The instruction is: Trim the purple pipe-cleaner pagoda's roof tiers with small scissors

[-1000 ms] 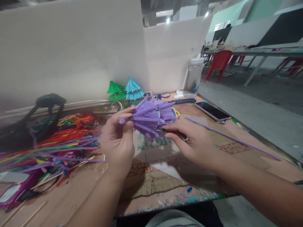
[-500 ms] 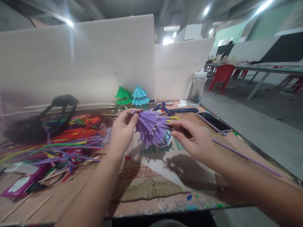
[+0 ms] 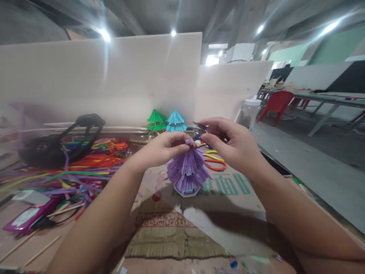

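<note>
A purple tiered tree (image 3: 188, 171) of fuzzy strips stands upright on a light angular base, on the cardboard. My left hand (image 3: 168, 148) pinches its tip between thumb and fingers. To the right and slightly higher, my right hand (image 3: 228, 139) is closed on a small dark pointed tool (image 3: 199, 126), whose blades point left above the tree's top. Most of that tool is hidden in the fingers. Scissors with yellow and red handles (image 3: 218, 164) lie behind the tree, on its right.
Green (image 3: 156, 121) and blue trees (image 3: 175, 121) stand at the back. Colourful strips (image 3: 91, 163), a black bag-like object (image 3: 48, 146) and a magenta device (image 3: 34, 215) lie left. A clear bottle (image 3: 249, 114) and a partly hidden phone (image 3: 278, 164) are right.
The purple tree has gone from tilted and raised to upright on the cardboard. My left hand has shifted to its tip; my right hand has risen with the tool. The view has tilted up.
</note>
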A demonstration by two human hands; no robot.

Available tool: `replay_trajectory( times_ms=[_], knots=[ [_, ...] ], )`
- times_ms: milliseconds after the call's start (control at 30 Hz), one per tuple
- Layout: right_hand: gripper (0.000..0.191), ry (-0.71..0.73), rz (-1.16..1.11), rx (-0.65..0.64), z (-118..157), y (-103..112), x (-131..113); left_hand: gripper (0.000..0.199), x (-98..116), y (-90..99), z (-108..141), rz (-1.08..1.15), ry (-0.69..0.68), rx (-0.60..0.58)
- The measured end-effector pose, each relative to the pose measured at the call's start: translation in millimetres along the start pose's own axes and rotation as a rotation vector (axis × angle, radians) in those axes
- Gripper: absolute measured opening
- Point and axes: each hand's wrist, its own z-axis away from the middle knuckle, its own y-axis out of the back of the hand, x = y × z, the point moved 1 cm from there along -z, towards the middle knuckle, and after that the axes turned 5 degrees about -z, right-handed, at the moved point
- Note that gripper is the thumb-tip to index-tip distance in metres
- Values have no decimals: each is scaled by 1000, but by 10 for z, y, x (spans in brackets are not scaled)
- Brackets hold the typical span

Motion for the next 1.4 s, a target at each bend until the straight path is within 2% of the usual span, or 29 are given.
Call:
replay_trajectory(
  times_ms=[67, 167, 300, 367, 533, 700, 867, 1000, 1167, 1300, 1400],
  knots=[
    [27, 11, 27, -7, 38, 23, 49, 21, 2, 3, 9, -66, 19, -20],
    [27, 11, 70, -44, 95, 80, 91, 28, -1, -20, 68, -165, 28, 33],
    [28, 14, 98, -31, 117, 162, 126, 69, -39, -87, 153, -323, 6, 15],
    [28, 16, 123, -18, 110, 196, 141, 77, -84, -104, 162, -342, 11, 15],
    [27, 35, 190, -113, 85, 242, 124, 57, -192, -73, 122, -317, 20, 39],
    [27, 158, 242, -268, 70, 185, 123, 36, -189, -59, 96, -289, 31, 30],
    [27, 336, 466, -294, 43, 95, 257, 34, -211, -89, 54, -172, 48, 83],
    [25, 466, 597, -305, 47, 54, 296, 24, -268, -76, 11, -137, 54, 126],
    [25, 440, 687, -334, 121, 28, 199, 19, -267, -54, -13, -110, 50, 176],
    [26, 498, 738, -332, 174, 17, 101, 13, -245, -51, -2, -43, 72, 287],
    [25, 518, 776, -382, 200, 2, 80, 13, -237, -46, 8, -51, 74, 337]
  ],
)
